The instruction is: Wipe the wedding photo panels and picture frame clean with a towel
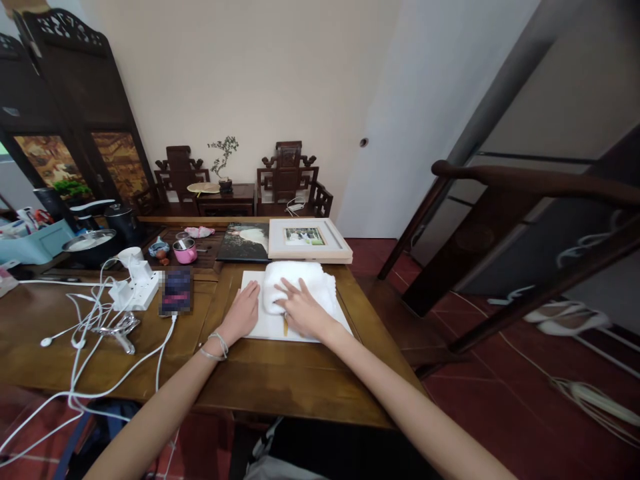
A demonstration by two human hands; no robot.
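Note:
A white flat panel (pixel 267 328) lies on the wooden table in front of me, with a folded white towel (pixel 300 272) over its far right part. My left hand (pixel 243 309) rests flat on the panel's left edge, fingers together and stretched out. On the towel, my right hand (pixel 303 310) presses down with its fingers spread, gripping nothing that I can see. A small golden mark (pixel 285 325) shows on the panel beside the right palm. The towel covers the rest of the panel's surface there.
Behind the panel lie a framed picture (pixel 310 240) and a dark picture (pixel 245 241). To the left are a phone (pixel 175 292) on a cable, a power strip (pixel 137 287) with tangled white cords, and a pink cup (pixel 185 251). A wooden chair (pixel 480 247) stands at right.

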